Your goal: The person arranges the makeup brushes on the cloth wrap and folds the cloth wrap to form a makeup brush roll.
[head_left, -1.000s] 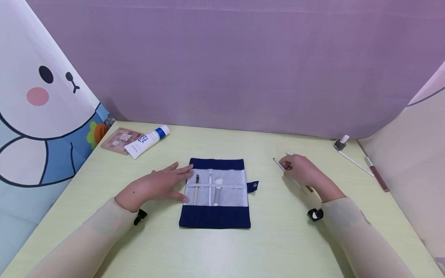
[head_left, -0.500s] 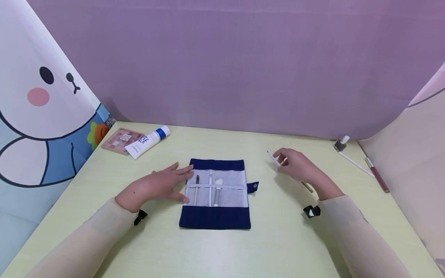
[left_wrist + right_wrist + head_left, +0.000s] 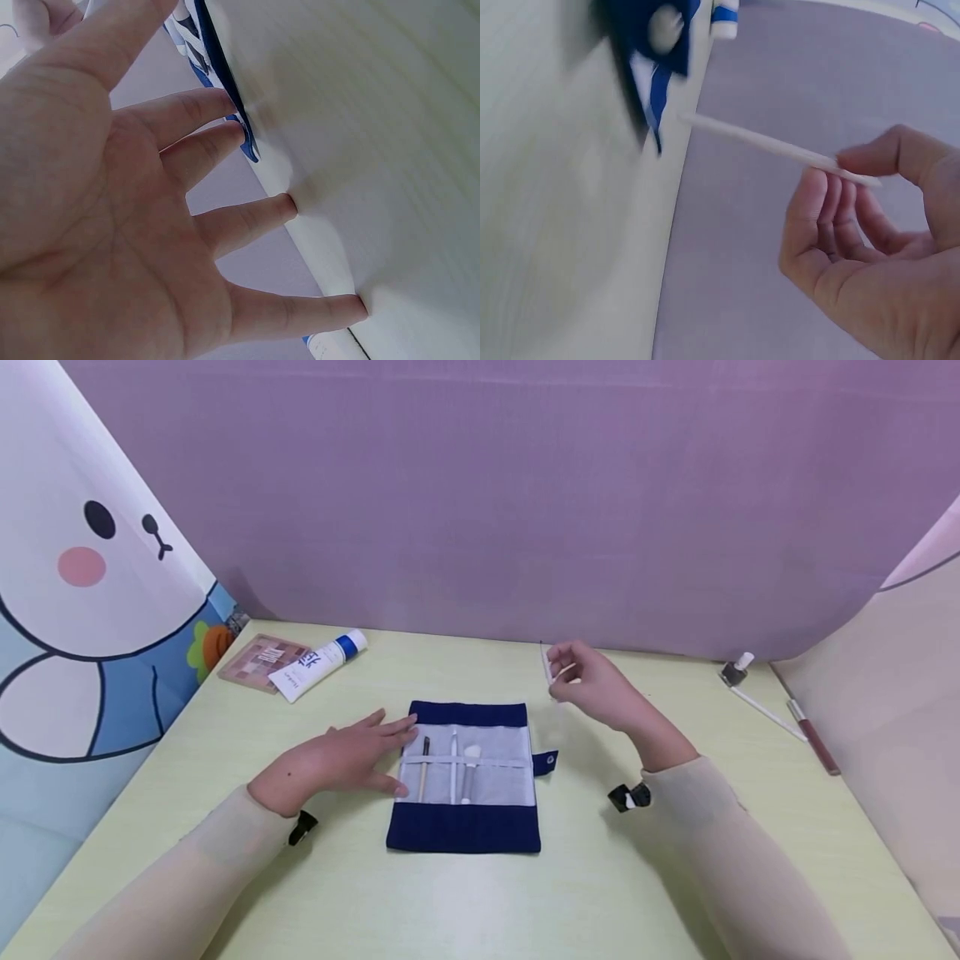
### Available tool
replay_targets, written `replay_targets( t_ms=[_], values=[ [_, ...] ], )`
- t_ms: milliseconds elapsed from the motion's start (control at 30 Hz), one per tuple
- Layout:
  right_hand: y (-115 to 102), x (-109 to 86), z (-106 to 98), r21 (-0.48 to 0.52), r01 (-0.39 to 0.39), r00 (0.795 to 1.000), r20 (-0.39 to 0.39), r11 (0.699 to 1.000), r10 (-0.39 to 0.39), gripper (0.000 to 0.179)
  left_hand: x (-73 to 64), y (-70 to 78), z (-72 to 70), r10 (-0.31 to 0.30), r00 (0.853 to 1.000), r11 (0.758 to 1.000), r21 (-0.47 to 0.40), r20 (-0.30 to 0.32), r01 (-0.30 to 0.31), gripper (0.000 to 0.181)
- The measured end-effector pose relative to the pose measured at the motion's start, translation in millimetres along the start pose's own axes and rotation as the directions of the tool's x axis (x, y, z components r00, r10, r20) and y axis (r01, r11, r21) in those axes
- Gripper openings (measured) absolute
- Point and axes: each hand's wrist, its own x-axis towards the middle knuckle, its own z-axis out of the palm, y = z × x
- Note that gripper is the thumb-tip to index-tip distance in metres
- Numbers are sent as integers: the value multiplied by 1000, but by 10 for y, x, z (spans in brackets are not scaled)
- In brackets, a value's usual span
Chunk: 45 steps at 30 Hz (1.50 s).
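Observation:
A navy makeup brush roll (image 3: 463, 828) with a pale lining lies unfolded in the middle of the table. Under its elastic band sit a dark-tipped brush (image 3: 423, 770), a slim white stick (image 3: 453, 768) and a white-headed brush (image 3: 470, 772). My left hand (image 3: 352, 760) has its fingers spread, index fingertip and thumb at the roll's left edge. Beyond the roll's snap tab (image 3: 545, 763), my right hand (image 3: 592, 685) is raised and pinches a thin white pencil-like stick (image 3: 757, 140) between thumb and fingers. In the head view its upper tip is dark.
Back left, a white tube (image 3: 318, 666) with a blue band overlaps an eyeshadow palette (image 3: 258, 666). On the right lie a small dark bottle with a white cap (image 3: 735, 670), another white stick (image 3: 768, 712) and a reddish lip gloss tube (image 3: 817, 743). A purple cloth (image 3: 525, 510) hangs behind.
My right hand has lifted and moved left and away toward the back with the white stick, which has swung more upright. The left hand and the brush roll stay where they were.

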Motion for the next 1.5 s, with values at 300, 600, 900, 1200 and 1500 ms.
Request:
replay_targets(
  t_ms=[300,600,900,1200,1500],
  values=[
    [-132,238,392,249,-25,999,-32,968,34,37,-2,-3,-15,-1,1000,1000,13,-2,1,97],
    [-105,341,645,365,-88,993,-38,927,109,36,-6,-3,-30,5,1000,1000,19,-1,-5,97],
    [-32,363,726,331,-166,986,32,929,164,55,-17,-7,-25,11,1000,1000,10,-5,-11,97],
    [-24,268,760,230,-191,979,117,954,168,77,4,-18,-5,2,1000,1000,7,-3,-2,97],
    [0,198,768,75,-137,976,179,988,122,75,3,-12,0,-4,1000,1000,8,-3,4,97]
  ],
)
